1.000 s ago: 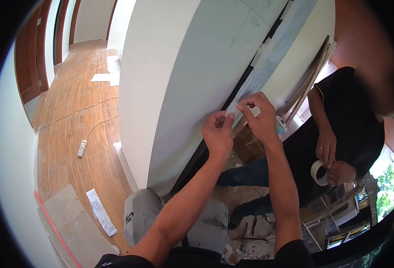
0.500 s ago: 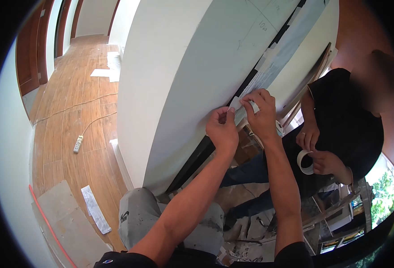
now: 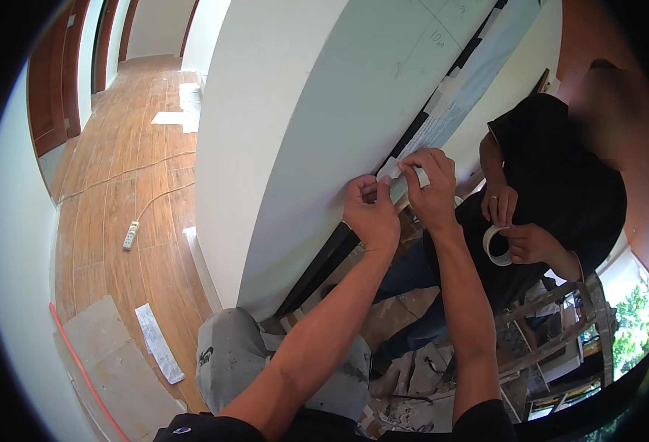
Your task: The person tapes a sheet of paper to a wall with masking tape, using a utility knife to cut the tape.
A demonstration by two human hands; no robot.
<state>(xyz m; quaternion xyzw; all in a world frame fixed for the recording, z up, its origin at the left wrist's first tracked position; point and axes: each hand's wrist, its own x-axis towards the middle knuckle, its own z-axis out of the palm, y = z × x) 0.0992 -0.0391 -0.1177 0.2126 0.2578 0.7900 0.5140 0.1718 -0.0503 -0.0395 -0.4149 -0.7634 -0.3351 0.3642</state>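
Between my two hands is a short piece of white tape (image 3: 390,169), lying against the black frame strip (image 3: 414,130) along the wall edge. My left hand (image 3: 372,217) pinches its lower left end between thumb and fingers. From the right, my right hand (image 3: 433,193) pinches the other end, fingertips close to the left ones. Above them, a pale printed sheet (image 3: 466,99) runs up along the black strip, with more white tape pieces bridging the two. The grey-green wall face (image 3: 354,110) beside it carries pencil marks.
At my right a person in a black shirt (image 3: 567,169) holds a roll of white tape (image 3: 489,254). Behind stands a wooden ladder-like frame (image 3: 601,324) amid clutter. On the left, a power strip (image 3: 129,236), its cord and paper sheets (image 3: 159,346) lie on the wood floor.
My hands stay at the strip, still pinching the tape, with only a slight shift. The other person has leaned a little left, bringing the tape roll slightly up and closer.
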